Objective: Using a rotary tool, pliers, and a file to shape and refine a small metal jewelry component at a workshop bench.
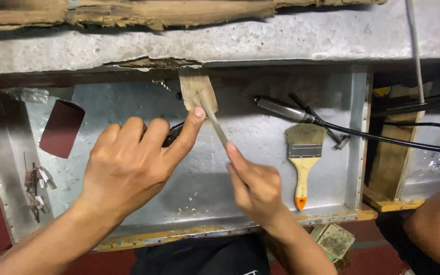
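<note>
My right hand point(253, 183) grips a thin metal file point(212, 119) that slants up to a small wooden block point(197, 89) fixed under the bench edge. The index finger lies along the file. My left hand point(133, 163) rests over a dark object point(171, 135), mostly hidden under the fingers. Its thumb tip touches the file near the block's lower edge.
A metal-lined tray point(355, 153) holds a paintbrush point(304, 155) with a pale handle, a rotary tool point(283, 109) on a black cable, a dark red sanding sleeve point(61, 128) and small clips point(36, 186) at left. Another person's arm point(436, 224) shows at the right.
</note>
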